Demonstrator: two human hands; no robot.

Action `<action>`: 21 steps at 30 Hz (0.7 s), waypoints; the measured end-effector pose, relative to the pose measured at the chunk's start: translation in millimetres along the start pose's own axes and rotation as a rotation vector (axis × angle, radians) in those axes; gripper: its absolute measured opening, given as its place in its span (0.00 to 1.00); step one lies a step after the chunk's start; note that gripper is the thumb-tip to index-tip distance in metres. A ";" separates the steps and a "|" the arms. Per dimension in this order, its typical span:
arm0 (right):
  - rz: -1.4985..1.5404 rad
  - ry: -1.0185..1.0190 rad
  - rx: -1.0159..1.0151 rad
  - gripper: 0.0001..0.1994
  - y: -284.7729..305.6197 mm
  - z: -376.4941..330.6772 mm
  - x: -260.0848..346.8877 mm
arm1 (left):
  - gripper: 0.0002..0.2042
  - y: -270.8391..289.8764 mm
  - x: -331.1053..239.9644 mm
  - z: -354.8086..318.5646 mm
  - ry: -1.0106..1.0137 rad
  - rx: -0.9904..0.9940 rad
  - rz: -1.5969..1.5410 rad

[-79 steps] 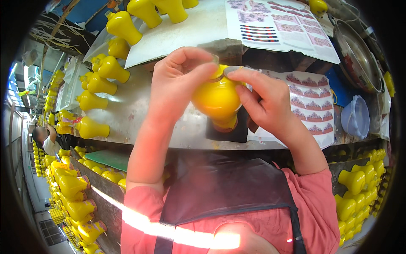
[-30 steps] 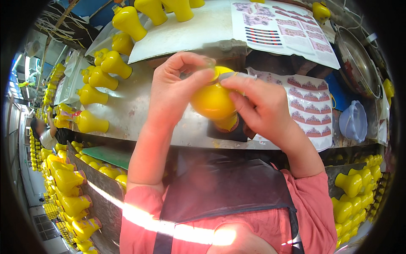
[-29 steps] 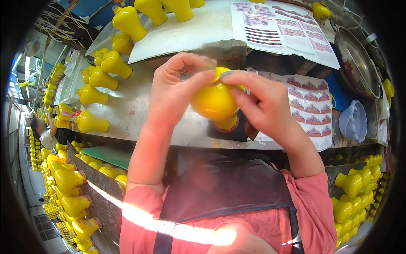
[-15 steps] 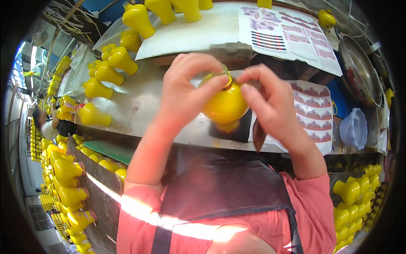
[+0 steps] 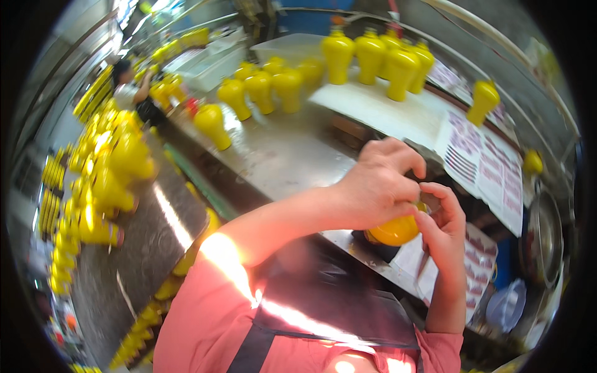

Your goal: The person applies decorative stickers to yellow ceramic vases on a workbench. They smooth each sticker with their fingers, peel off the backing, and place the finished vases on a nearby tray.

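The yellow bottle (image 5: 393, 230) sits between both hands above the counter (image 5: 280, 155): left hand (image 5: 373, 186) grasps it from above, right hand (image 5: 443, 227) pinches its right side.

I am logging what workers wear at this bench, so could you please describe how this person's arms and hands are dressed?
Both the left hand and the right hand are bare, without gloves. The forearms are uncovered; salmon-pink short sleeves and a dark apron with straps show.

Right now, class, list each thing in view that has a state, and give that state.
Round yellow glossy bottle: gripped by both hands.
Left hand: closed over it.
Right hand: pinching beside it.
Yellow bottles on the steel bench: upright.
Printed label sheets: lying flat.
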State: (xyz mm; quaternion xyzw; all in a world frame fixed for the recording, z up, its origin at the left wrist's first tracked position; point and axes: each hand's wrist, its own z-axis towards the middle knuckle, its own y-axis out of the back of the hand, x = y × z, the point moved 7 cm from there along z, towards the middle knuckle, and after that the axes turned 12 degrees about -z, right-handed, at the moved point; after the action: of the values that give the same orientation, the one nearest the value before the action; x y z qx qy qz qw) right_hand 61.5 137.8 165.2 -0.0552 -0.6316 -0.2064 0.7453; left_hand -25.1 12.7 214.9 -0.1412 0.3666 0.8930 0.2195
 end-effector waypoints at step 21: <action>-0.372 -0.326 0.020 0.21 39.8 57.3 -138.7 | 0.09 371.4 -94.2 -269.8 0.703 -0.442 1.245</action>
State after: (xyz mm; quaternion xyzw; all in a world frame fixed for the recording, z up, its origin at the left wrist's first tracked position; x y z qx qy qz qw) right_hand 7.6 226.6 49.8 0.0369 -0.7447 -0.3223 0.5833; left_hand -103.1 -443.6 287.4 -0.2257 0.2391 0.8073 -0.4901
